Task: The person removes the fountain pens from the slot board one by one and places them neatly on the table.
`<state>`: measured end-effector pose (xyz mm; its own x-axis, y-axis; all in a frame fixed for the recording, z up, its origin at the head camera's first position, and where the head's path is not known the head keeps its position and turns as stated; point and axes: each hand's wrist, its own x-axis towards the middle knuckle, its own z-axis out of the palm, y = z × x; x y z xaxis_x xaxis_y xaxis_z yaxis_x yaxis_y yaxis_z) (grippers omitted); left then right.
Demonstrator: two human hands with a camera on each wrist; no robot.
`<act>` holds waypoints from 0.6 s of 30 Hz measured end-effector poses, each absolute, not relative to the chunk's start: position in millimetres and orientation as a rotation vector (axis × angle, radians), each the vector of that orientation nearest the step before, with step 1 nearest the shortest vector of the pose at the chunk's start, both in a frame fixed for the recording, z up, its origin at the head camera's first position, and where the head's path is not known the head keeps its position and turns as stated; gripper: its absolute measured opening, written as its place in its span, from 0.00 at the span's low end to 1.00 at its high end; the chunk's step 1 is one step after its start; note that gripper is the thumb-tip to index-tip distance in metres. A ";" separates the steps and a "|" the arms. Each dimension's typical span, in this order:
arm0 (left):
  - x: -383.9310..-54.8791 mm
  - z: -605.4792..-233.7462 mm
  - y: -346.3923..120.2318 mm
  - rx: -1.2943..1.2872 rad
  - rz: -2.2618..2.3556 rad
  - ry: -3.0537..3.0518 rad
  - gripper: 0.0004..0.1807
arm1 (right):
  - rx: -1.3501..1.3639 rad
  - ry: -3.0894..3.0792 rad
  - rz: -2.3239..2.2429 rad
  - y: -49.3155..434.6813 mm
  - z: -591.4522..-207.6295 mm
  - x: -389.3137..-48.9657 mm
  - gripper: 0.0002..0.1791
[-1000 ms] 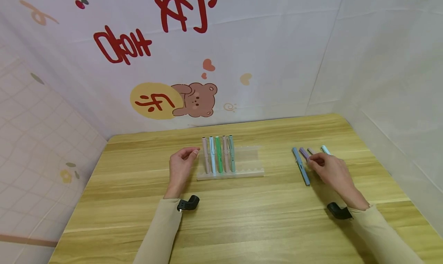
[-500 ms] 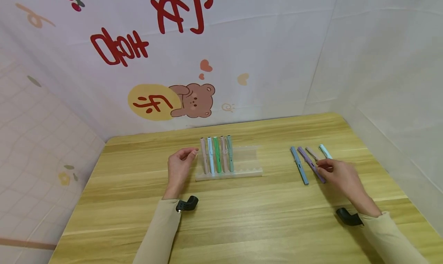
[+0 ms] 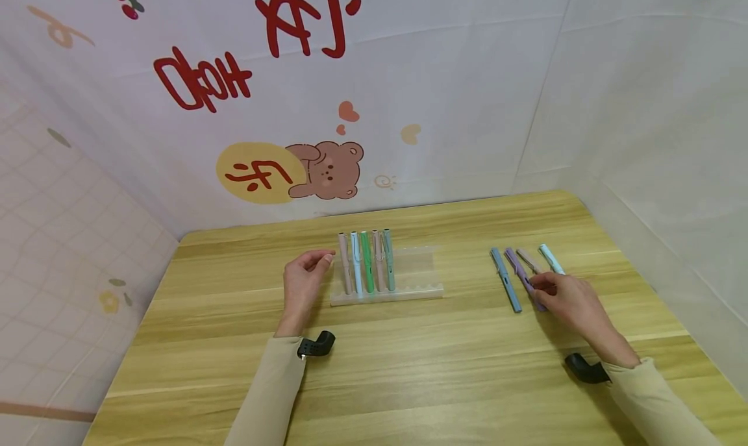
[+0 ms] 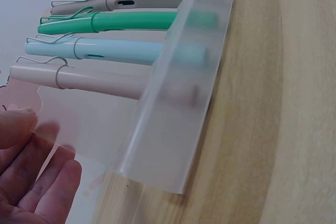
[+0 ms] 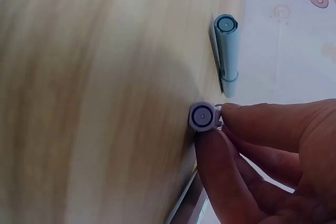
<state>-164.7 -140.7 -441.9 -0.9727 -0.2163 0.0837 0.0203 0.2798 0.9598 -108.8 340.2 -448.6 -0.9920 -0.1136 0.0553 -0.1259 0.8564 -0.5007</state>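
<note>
A clear pen rack (image 3: 417,293) stands on the table with several pens leaning in it. Among them are a green pen (image 3: 367,264), a light blue pen (image 4: 115,51) and a teal pen (image 3: 388,264). My left hand (image 3: 304,284) pinches the rack's left edge between thumb and fingers. At the right, my right hand (image 3: 569,306) pinches a purple pen (image 5: 202,116), thumb and forefinger on either side of its barrel, while the pen lies low at the tabletop. Left of it lies a blue-grey pen (image 3: 506,282).
Beyond the right hand lie a pinkish-brown pen (image 3: 528,260) and a pale blue pen (image 3: 550,259), both partly hidden by the hand. A printed cloth (image 3: 467,95) hangs behind the wooden table (image 3: 409,368).
My right hand shifted right toward the pinkish-brown pen, then came slightly back left and took hold of the purple pen. The left hand stays at the rack's edge.
</note>
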 end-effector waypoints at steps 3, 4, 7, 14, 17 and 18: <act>-164.7 -442.2 -141.0 0.181 -1.761 -2.349 0.09 | 0.182 -2.996 0.821 338.6 -448.7 -108.4 0.11; -164.7 -442.3 -141.0 0.181 -1.760 -2.350 0.09 | 0.174 -2.995 0.821 338.8 -448.4 -108.4 0.11; -165.0 -442.6 -140.9 0.177 -1.760 -2.348 0.09 | 0.119 -2.999 0.826 340.8 -445.4 -107.3 0.13; -165.7 -443.4 -140.8 0.177 -1.770 -2.336 0.09 | 0.031 -2.929 0.839 353.8 -440.2 -105.8 0.15; -165.5 -443.3 -140.7 0.185 -1.765 -2.340 0.09 | 0.029 -2.895 0.829 358.7 -441.4 -106.6 0.16; -165.3 -442.9 -140.6 0.188 -1.766 -2.338 0.09 | 0.027 -2.890 0.826 359.7 -442.0 -107.0 0.16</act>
